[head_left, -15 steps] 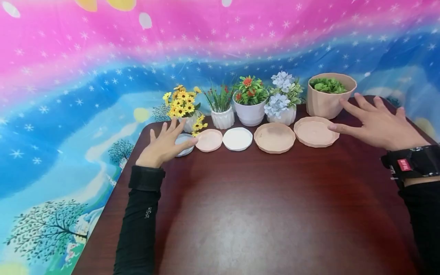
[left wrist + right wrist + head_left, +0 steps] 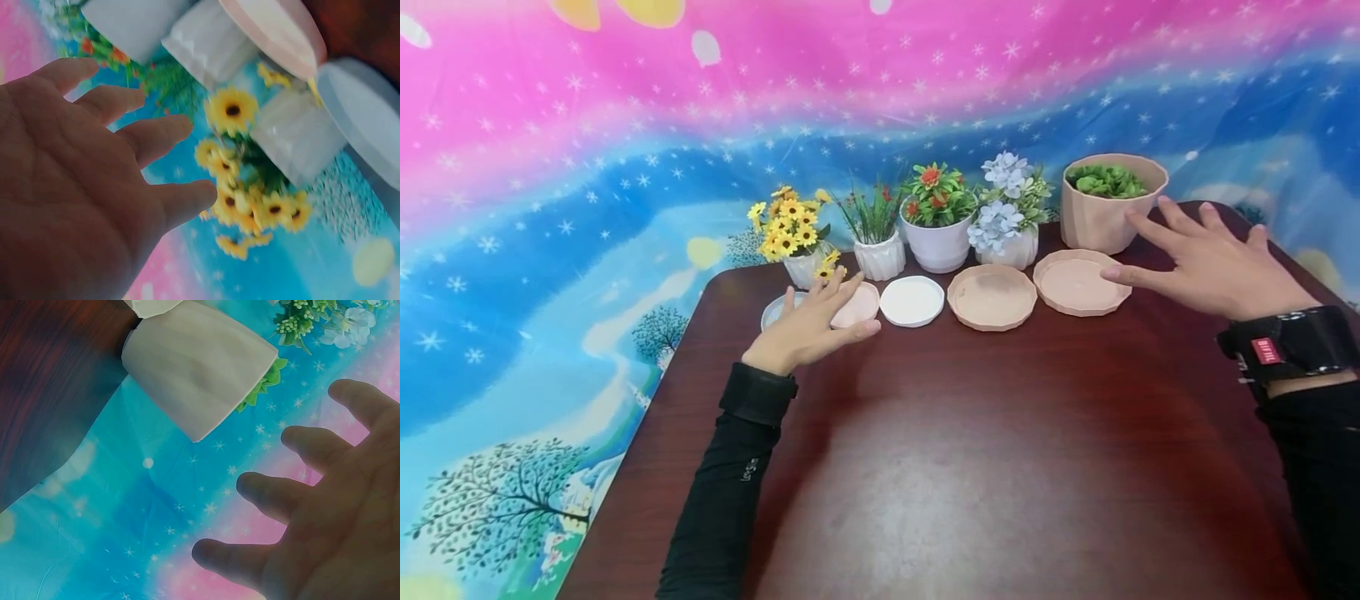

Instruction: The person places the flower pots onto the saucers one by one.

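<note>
My left hand [image 2: 808,329], fingers spread and holding nothing, hovers over the grey-blue saucer [image 2: 771,315] and pale pink saucer [image 2: 863,305], partly covering both. Just beyond it a pot of yellow flowers [image 2: 790,227] stands at the table's back; the left wrist view shows those yellow flowers [image 2: 250,206] past my fingertips. On the right, my right hand [image 2: 1221,271] is spread in the air, also holding nothing. Its thumb overlaps the edge of the peach saucer [image 2: 1075,283], and its forefinger overlaps the large beige pot [image 2: 1101,223] of green leaves. In the right wrist view that beige pot [image 2: 197,362] lies beyond the fingers.
A white saucer [image 2: 912,301] and a tan saucer [image 2: 992,298] continue the front row. Behind them stand a white pot [image 2: 881,257] of grassy stems, a lavender pot [image 2: 937,247] with red flowers and a pot of pale blue flowers [image 2: 1000,225]. A printed cloth [image 2: 625,167] hangs behind the table [image 2: 970,433].
My left hand has shifted right, from the grey-blue saucer to in front of the pink one. The right hand stays spread near the beige pot. The head view has shifted slightly.
</note>
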`<action>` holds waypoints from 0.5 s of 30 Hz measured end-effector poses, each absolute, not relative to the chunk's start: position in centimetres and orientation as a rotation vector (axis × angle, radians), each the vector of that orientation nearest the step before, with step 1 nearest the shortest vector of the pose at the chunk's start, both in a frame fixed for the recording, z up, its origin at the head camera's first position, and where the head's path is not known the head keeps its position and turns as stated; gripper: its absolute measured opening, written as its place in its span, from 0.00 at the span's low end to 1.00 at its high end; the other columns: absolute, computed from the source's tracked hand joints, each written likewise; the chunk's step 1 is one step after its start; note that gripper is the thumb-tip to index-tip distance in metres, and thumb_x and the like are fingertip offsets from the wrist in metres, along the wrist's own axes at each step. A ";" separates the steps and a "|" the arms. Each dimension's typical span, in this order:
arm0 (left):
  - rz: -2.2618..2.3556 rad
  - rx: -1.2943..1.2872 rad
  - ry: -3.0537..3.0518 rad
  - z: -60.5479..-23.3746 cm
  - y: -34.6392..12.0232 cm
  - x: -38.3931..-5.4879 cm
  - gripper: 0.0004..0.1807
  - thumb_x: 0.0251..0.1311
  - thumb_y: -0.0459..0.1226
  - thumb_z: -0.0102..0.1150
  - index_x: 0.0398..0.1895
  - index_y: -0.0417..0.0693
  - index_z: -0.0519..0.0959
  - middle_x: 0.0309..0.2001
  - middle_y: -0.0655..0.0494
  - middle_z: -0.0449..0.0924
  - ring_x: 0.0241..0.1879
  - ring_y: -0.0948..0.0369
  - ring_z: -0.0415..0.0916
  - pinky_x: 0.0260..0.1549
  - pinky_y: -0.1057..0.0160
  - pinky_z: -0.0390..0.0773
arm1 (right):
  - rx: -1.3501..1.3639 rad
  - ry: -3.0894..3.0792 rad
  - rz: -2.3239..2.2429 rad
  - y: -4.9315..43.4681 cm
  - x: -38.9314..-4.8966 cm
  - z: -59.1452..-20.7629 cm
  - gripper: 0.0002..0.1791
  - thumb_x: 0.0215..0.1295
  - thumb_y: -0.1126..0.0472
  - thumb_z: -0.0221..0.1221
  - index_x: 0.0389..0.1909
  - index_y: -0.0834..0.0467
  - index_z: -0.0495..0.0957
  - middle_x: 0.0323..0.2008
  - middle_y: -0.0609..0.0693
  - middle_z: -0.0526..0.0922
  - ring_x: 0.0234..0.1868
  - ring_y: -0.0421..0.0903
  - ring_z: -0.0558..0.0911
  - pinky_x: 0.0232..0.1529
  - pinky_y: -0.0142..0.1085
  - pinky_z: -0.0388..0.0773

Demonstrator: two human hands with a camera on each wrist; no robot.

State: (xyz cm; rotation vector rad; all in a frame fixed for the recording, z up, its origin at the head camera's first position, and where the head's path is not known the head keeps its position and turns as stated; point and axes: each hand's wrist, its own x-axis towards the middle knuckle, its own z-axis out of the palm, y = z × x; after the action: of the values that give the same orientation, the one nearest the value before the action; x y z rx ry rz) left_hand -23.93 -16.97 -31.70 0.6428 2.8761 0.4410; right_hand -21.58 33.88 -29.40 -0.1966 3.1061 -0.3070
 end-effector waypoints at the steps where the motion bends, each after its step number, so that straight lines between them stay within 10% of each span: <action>1: 0.438 0.659 2.870 -31.9 -16.6 -23.9 0.56 0.64 0.82 0.36 0.89 0.68 0.44 0.88 0.57 0.34 0.86 0.43 0.32 0.76 0.30 0.25 | -0.198 3.106 -0.303 33.9 -21.5 -29.3 0.56 0.74 0.22 0.47 0.88 0.46 0.34 0.84 0.66 0.27 0.77 0.84 0.29 0.57 0.90 0.27; 15: 0.461 0.839 2.811 -33.0 -14.0 -23.6 0.64 0.53 0.89 0.29 0.89 0.68 0.45 0.88 0.54 0.40 0.86 0.49 0.38 0.78 0.33 0.31 | -0.197 3.114 -0.314 34.2 -21.5 -29.3 0.56 0.74 0.22 0.47 0.88 0.47 0.37 0.85 0.65 0.29 0.78 0.83 0.31 0.57 0.90 0.27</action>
State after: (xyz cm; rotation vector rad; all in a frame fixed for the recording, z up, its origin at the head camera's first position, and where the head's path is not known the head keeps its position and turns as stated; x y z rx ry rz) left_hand -23.60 -14.03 -33.03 0.8386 2.8107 0.4607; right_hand -21.52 34.15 -29.26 -0.1969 3.1135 -0.3140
